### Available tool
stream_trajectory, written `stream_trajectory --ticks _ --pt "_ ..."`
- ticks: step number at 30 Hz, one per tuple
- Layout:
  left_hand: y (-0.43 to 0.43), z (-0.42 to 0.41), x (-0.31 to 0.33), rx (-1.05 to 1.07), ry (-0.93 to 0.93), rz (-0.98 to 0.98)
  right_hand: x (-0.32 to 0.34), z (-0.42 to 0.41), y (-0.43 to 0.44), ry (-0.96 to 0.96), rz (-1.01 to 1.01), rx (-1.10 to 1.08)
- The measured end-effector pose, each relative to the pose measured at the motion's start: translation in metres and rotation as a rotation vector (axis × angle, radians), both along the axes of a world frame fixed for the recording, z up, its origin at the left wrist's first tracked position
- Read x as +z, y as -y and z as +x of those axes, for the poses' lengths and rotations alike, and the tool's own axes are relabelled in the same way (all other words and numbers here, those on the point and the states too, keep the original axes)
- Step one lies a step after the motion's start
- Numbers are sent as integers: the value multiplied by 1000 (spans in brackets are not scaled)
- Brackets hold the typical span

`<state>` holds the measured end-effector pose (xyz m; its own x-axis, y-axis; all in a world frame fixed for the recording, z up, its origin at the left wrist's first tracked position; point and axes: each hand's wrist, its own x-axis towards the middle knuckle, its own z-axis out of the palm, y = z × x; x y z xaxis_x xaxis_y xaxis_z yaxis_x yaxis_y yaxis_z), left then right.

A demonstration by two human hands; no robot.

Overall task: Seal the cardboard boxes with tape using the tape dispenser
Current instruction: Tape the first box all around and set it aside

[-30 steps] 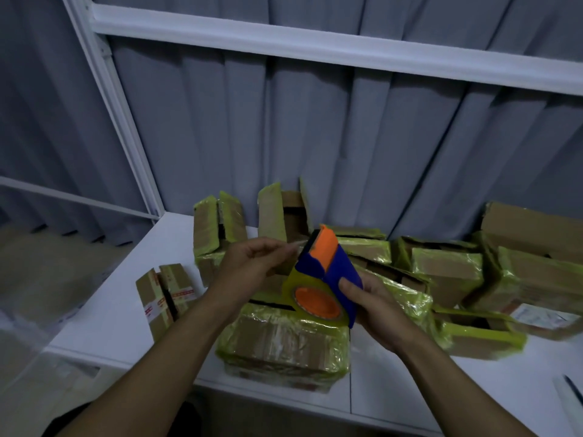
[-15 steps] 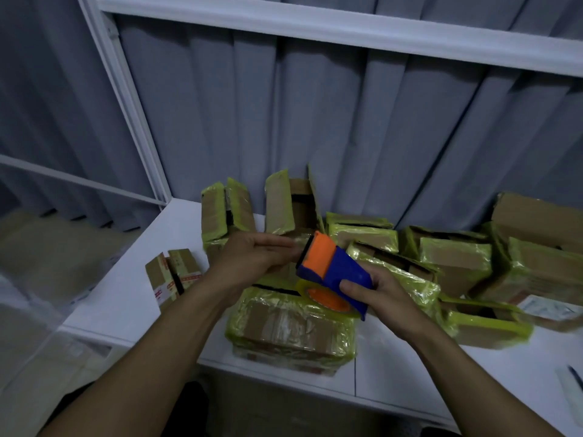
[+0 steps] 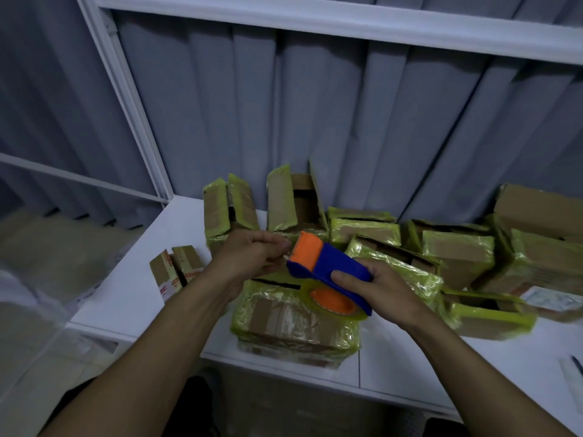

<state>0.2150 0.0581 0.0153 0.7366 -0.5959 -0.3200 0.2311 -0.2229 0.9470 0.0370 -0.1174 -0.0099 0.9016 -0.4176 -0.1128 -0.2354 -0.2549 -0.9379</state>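
Over near edge of white surface (image 3: pixel 126 304), above yellow-taped brown cardboard box (image 3: pixel 293 323): right hand (image 3: pixel 383 287) grips blue-orange plastic tape dispenser (image 3: pixel 328 266); left hand (image 3: pixel 249 257) pinches apparent clear tape end (image 3: pixel 286 256). Risk: weak pinch, tape snaps back.

Dim light. A grey pleated curtain (image 3: pixel 347 121) hangs behind the white surface (image 3: pixel 126 294), framed by white rails (image 3: pixel 315 25); pale floor (image 3: pixel 56 244) shows beyond its left edge.

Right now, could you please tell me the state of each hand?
Left hand: fingers curled at the tape dispenser's orange front; whether they pinch anything cannot be told.
Right hand: closed, gripping the tape dispenser.
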Motion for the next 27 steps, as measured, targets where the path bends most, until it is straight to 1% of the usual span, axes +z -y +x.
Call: stream_trajectory --ticks 6,9,14,17,19,23,27 --pt "-5 9 6 -22 -12 9 5 3 -6 -44 18 -4" --pt "-11 15 4 4 -14 15 7 4 -7 -56 -29 10" --pt "-26 32 -3 148 12 -23 11 3 1 -107 -93 -9" --pt "-36 39 -15 157 95 -29 12 3 7 -110 -111 -65" --pt "-35 35 -25 182 114 -35 9 6 8 -94 -123 -108" --pt "-23 29 -56 248 62 -2 6 21 8 -134 -199 -158" --pt "-19 29 -82 309 -5 20 2 43 9 -177 -229 -139"
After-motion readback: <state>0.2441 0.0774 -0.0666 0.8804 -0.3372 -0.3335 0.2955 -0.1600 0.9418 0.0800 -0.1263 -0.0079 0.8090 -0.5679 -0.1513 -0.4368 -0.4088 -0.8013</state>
